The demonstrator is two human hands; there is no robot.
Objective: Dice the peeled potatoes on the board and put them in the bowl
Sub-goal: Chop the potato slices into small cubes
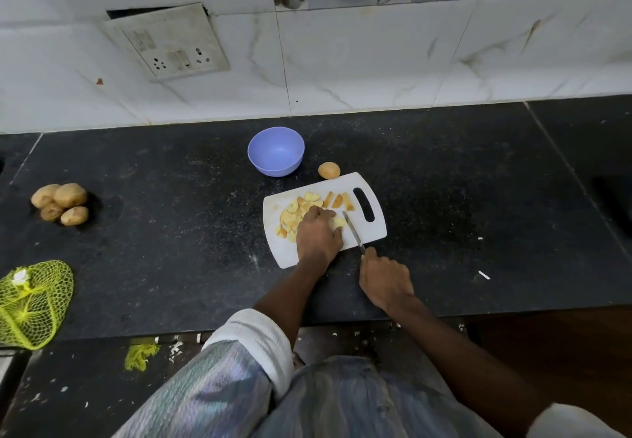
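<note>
A white cutting board (371, 230) lies on the black counter. Several yellow potato pieces (301, 206) are piled on its left and far side. My left hand (318, 235) grips a pale potato chunk (339, 222) on the board. My right hand (384, 278) holds a knife (352, 230), whose blade lies on the board just right of that chunk. A blue bowl (275, 151), with nothing in it, stands beyond the board. One peeled potato (329, 170) rests on the counter by the board's far edge.
Several unpeeled potatoes (61, 203) sit at the counter's left. A yellow mesh bag (32, 302) lies at the near left edge. A tiled wall with a socket panel (171, 44) stands behind the counter.
</note>
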